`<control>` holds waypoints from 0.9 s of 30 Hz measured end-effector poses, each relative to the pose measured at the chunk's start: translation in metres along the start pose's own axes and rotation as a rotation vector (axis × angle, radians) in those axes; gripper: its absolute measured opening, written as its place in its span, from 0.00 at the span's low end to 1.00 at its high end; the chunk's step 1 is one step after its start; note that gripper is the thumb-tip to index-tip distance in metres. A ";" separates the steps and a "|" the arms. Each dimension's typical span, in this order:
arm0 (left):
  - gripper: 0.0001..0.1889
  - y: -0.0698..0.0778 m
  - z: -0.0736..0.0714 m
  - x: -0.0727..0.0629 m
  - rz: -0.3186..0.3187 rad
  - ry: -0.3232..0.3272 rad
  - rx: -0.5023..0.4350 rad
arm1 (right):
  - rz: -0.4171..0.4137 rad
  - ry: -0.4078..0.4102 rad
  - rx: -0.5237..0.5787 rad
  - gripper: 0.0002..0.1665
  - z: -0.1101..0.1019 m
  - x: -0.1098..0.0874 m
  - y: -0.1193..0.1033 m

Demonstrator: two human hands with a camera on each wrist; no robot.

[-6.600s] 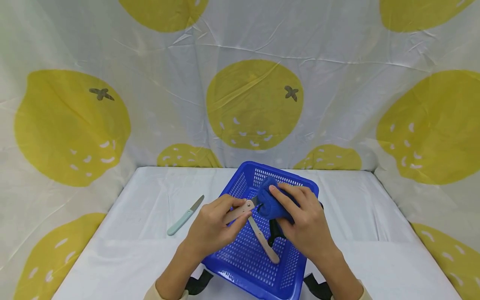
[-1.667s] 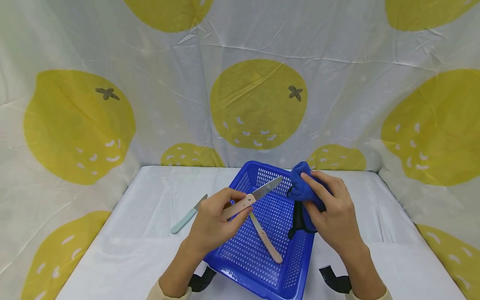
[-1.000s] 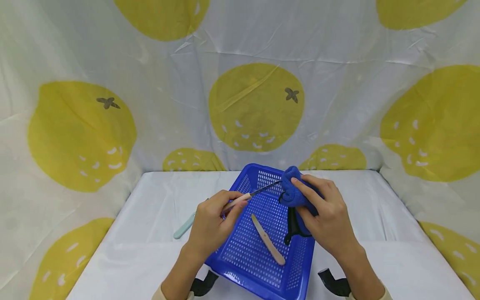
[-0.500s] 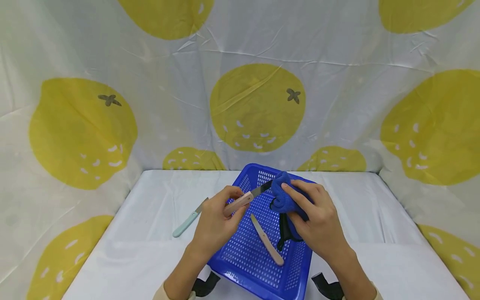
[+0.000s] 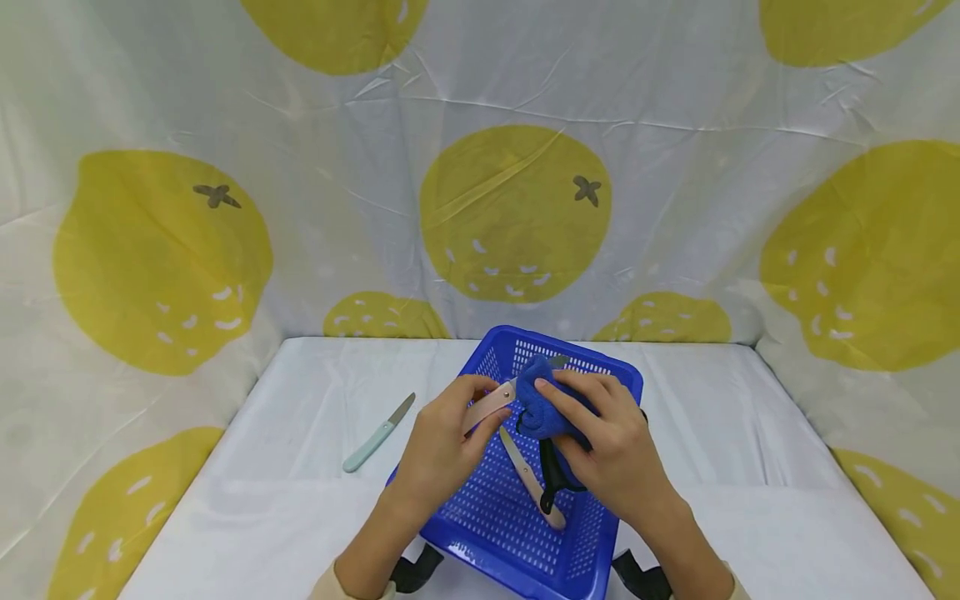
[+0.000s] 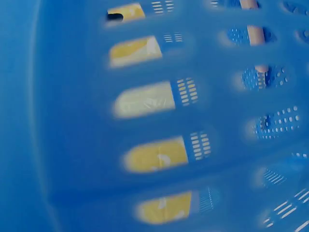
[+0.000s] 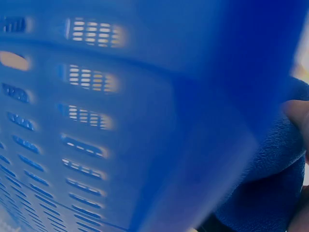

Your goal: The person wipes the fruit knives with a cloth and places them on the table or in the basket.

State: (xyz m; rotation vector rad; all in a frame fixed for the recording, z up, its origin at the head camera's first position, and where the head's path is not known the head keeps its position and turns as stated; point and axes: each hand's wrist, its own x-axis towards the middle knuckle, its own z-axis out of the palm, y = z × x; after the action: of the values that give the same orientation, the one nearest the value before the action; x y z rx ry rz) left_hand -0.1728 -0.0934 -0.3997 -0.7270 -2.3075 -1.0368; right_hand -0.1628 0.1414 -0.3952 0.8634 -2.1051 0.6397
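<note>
Over the blue basket [image 5: 517,533], my left hand [image 5: 444,437] grips the pale pink handle of a knife [image 5: 489,408]. My right hand [image 5: 611,437] pinches a folded blue cloth [image 5: 542,412] around that knife's blade. The blade's tip pokes out past the cloth at the far side, and most of its length is hidden. From the cloth's lower side hangs a black strap-like piece. In the right wrist view, the cloth [image 7: 270,154] and some fingertips show beyond the basket wall. A second pink-handled knife [image 5: 525,471] lies in the basket below my hands.
A mint-handled knife [image 5: 378,433] lies on the white tabletop [image 5: 285,517] left of the basket, blade pointing away. The basket wall [image 6: 82,121] fills most of the left wrist view. A lemon-print curtain [image 5: 675,208] encloses the back and sides.
Over the last second my right hand and cloth have come left, from the blade's tip down towards the handle. Earlier the blade was bare, with the cloth held apart at the right.
</note>
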 end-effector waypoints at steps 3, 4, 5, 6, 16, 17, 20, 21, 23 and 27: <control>0.15 0.000 0.002 -0.001 0.031 0.013 0.022 | -0.010 -0.029 0.003 0.30 0.002 0.000 -0.003; 0.15 0.000 0.003 -0.002 0.039 0.015 0.023 | -0.008 -0.041 0.002 0.33 0.003 0.000 -0.004; 0.15 0.000 0.003 -0.002 0.044 0.013 0.024 | -0.004 -0.052 -0.001 0.34 0.003 0.000 -0.004; 0.15 0.000 0.003 -0.002 0.050 0.012 0.021 | -0.001 -0.061 -0.003 0.34 0.003 -0.001 -0.005; 0.14 -0.001 0.002 -0.002 0.209 0.041 -0.040 | -0.029 -0.019 -0.095 0.27 0.002 -0.001 -0.011; 0.14 -0.001 0.002 -0.002 0.217 0.043 -0.048 | -0.030 -0.015 -0.098 0.27 0.002 0.000 -0.011; 0.13 -0.001 0.001 -0.001 0.231 0.049 -0.060 | -0.030 -0.011 -0.100 0.27 0.002 0.000 -0.012; 0.13 -0.001 0.001 -0.001 0.232 0.051 -0.063 | -0.029 -0.011 -0.101 0.27 0.002 0.000 -0.012; 0.13 -0.001 0.001 -0.001 0.234 0.052 -0.066 | -0.029 -0.010 -0.101 0.27 0.002 0.000 -0.012; 0.13 -0.001 0.000 -0.001 0.234 0.052 -0.063 | -0.028 -0.006 -0.103 0.27 0.003 0.000 -0.011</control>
State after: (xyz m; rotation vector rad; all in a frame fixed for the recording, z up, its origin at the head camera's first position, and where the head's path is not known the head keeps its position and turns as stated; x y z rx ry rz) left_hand -0.1729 -0.0940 -0.4012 -0.9584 -2.0942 -1.0111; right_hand -0.1559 0.1323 -0.3948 0.8363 -2.1084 0.5100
